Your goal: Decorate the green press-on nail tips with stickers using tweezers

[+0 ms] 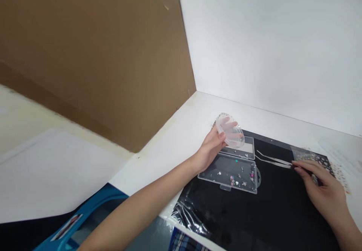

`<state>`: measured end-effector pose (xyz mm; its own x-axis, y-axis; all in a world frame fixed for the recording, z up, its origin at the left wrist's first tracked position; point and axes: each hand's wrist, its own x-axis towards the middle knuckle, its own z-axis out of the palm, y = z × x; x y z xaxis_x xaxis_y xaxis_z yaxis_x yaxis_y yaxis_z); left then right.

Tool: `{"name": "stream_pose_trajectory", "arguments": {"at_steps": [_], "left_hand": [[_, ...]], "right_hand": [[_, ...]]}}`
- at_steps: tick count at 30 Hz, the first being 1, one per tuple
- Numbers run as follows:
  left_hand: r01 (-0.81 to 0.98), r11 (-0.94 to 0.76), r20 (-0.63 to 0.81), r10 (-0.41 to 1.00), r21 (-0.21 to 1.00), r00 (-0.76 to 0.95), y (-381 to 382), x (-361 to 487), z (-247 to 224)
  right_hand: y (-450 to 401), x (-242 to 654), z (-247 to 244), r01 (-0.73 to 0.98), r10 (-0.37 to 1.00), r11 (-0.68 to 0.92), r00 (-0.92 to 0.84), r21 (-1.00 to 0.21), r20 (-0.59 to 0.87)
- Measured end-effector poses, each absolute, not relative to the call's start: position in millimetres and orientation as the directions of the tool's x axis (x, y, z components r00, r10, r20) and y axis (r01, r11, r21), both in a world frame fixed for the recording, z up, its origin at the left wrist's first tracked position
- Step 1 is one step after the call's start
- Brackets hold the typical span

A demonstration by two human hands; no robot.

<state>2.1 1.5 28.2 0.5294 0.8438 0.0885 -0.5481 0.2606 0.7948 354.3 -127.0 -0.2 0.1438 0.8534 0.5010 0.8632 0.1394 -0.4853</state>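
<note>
Tilted up in my left hand [210, 145] is a clear round plastic cup [230, 130], its fingers showing through the wall. Small shiny bits cling along the cup's edge. Below it lies an open clear plastic case [212, 170] with a hang tab, holding scattered rhinestones and tiny flower-shaped gems [234, 181]. My right hand [322, 190] pinches the rear end of silver bent-tip tweezers [275, 162]. Their tips are apart with nothing between them, pointing left towards the case's right side.
A black mat [277, 209] with a crinkled plastic edge covers the white table [158, 164]. Sheets of small stickers [313, 158] lie at the right. A brown board [107, 54] stands at the left, a white wall [268, 47] behind. A blue plastic stool [93, 209] is below.
</note>
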Motion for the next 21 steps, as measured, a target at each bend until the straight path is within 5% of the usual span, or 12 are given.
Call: {"name": "stream_pose_trajectory", "arguments": {"at_steps": [21], "left_hand": [[-0.552, 0.254, 0.110, 0.833, 0.794, 0.542, 3.0, 0.8, 25.0]], "right_hand": [[-131.3, 351.5, 7.0, 0.864, 0.860, 0.105, 0.169, -0.492, 0.481]]}}
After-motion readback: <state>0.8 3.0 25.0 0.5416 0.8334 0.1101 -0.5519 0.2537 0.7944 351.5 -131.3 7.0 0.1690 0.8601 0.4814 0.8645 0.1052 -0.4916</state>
